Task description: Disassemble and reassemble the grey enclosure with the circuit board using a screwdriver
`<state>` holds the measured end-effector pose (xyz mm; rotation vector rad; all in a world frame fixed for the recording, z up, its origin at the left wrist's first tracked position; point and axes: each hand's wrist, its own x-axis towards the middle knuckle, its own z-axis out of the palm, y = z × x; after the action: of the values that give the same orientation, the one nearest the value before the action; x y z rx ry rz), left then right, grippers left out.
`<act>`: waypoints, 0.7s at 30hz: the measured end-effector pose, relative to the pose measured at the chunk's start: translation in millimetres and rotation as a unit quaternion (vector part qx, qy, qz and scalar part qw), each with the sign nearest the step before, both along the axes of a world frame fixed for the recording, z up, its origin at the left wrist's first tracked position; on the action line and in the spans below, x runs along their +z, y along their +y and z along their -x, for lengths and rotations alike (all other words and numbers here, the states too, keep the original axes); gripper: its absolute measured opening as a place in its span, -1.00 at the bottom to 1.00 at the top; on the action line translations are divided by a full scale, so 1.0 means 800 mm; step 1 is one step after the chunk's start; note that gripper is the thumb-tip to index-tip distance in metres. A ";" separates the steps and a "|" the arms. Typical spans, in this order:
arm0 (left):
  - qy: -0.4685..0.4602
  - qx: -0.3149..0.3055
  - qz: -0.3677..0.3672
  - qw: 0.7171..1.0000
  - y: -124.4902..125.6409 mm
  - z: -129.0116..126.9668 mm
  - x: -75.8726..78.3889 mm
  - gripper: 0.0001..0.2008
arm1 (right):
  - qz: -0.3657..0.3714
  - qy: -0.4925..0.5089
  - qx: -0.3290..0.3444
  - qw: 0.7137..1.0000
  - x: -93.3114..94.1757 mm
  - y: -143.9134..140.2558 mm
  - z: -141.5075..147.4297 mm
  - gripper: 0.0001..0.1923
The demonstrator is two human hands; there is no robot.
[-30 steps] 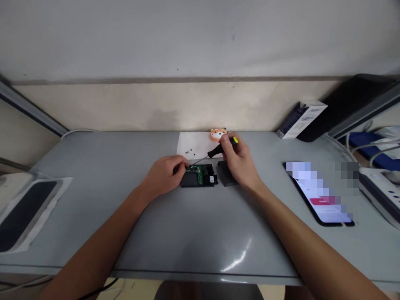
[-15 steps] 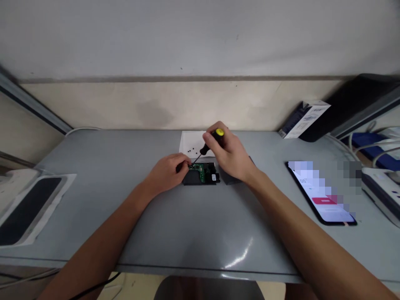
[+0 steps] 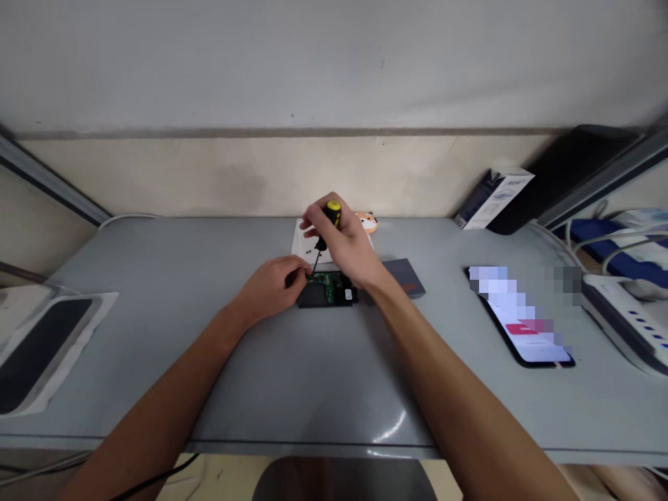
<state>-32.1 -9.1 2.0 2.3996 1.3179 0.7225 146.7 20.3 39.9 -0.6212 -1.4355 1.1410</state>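
Observation:
A small black device with an exposed green circuit board (image 3: 328,289) lies on the grey table (image 3: 313,376). My left hand (image 3: 271,285) rests against the device's left end, fingers pinched on its edge. My right hand (image 3: 347,243) grips a black screwdriver with a yellow cap (image 3: 328,221), held nearly upright, its thin tip down on the board's left corner. Beside my right wrist lies a dark grey cover (image 3: 404,276). Behind the hands a white paper (image 3: 303,243) carries a few tiny black screws.
An orange animal-face figure (image 3: 368,221) sits by the paper. To the right lie a phone (image 3: 522,320), a white and blue box (image 3: 493,198), a white power strip (image 3: 621,320) and cables. At far left a dark pad sits in white packaging (image 3: 36,348).
My right hand has swung left and raised the screwdriver from a low slant to nearly upright, tip now on the board's left corner. The dark cover is uncovered. My left hand stays put.

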 end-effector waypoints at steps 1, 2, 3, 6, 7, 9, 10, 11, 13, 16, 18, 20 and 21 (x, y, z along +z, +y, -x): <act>0.000 0.001 0.001 1.000 0.000 0.000 0.000 -0.75 | 0.012 0.034 0.010 0.999 -0.003 0.000 0.004 -0.66; 0.000 0.001 0.001 1.000 0.000 0.000 0.001 -0.75 | 0.022 0.059 0.020 0.998 -0.005 -0.001 0.008 -0.63; 0.000 0.000 0.000 1.000 -0.001 -0.001 0.002 -0.75 | 0.028 0.073 0.027 0.997 -0.006 -0.001 0.011 -0.60; 0.002 0.000 0.003 1.000 -0.002 -0.002 0.004 -0.75 | 0.028 0.073 0.034 0.996 -0.007 -0.002 0.015 -0.54; 0.003 -0.001 0.004 1.000 -0.002 -0.002 0.005 -0.75 | 0.025 0.067 0.034 0.997 -0.007 -0.003 0.015 -0.53; 0.001 0.001 0.007 1.000 -0.002 -0.002 0.005 -0.75 | 0.019 0.065 0.034 0.997 -0.008 -0.004 0.014 -0.53; 0.000 0.002 0.009 1.000 -0.002 -0.001 0.005 -0.75 | 0.020 0.068 0.039 0.997 -0.008 -0.005 0.014 -0.53; 0.000 0.004 0.011 1.000 -0.002 -0.001 0.004 -0.75 | 0.022 0.076 0.047 0.996 -0.008 -0.006 0.013 -0.54; -0.001 0.007 0.010 1.000 -0.002 0.001 0.003 -0.74 | 0.029 0.101 0.066 0.992 -0.008 -0.007 0.012 -0.56; 0.000 0.006 0.005 1.000 -0.001 0.002 0.002 -0.74 | 0.048 0.126 0.075 0.988 -0.008 -0.009 0.012 -0.56; 0.001 0.006 0.004 1.000 0.000 0.003 0.002 -0.75 | 0.061 0.131 0.052 0.988 -0.008 -0.009 0.012 -0.55; -0.003 0.006 0.003 1.000 0.001 0.003 0.003 -0.76 | 0.069 0.141 0.020 0.987 -0.009 -0.007 0.013 -0.51; -0.006 0.005 0.002 1.000 0.001 0.002 0.003 -0.76 | 0.071 0.153 0.008 0.986 -0.009 -0.006 0.014 -0.49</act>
<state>-34.1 -8.3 4.2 2.3830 1.3262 0.7342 135.4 15.4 32.4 -0.5061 -1.1061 1.2985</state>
